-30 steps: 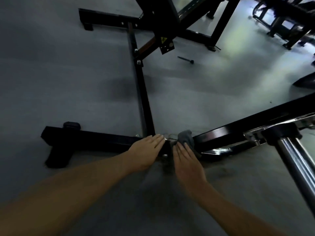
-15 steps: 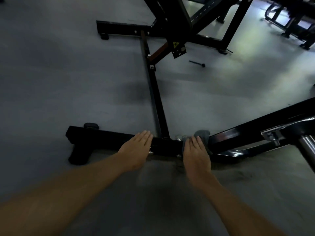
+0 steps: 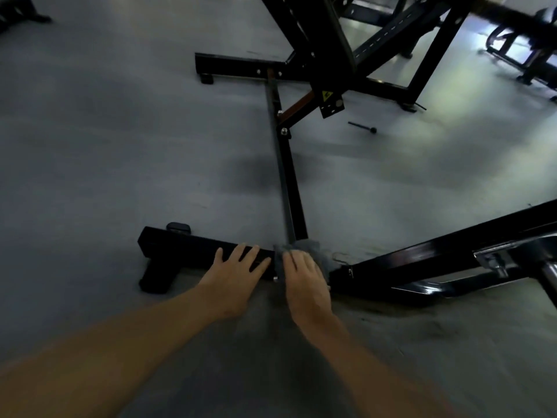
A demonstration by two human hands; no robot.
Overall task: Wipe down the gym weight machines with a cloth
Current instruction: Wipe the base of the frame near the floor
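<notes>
- Frame (image 3: 193, 245): glossy black
- Cloth (image 3: 313, 247): grey
- Floor (image 3: 120, 146): plain grey
- Sticker (image 3: 326, 95): yellow
- Brace (image 3: 298, 107): reddish brown
- Post (image 3: 550, 282): shiny chrome

1. Yellow warning sticker (image 3: 325, 95), upper centre of the frame, on the black perforated bracket (image 3: 331, 107) hanging from the machine's slanted upright; a dark symbol on it, too small to read.
2. Small pale mark (image 3: 349, 270) on the near black base beam (image 3: 422, 254), lower right of centre; illegible.
3. No other text, brand or number readable.
</notes>
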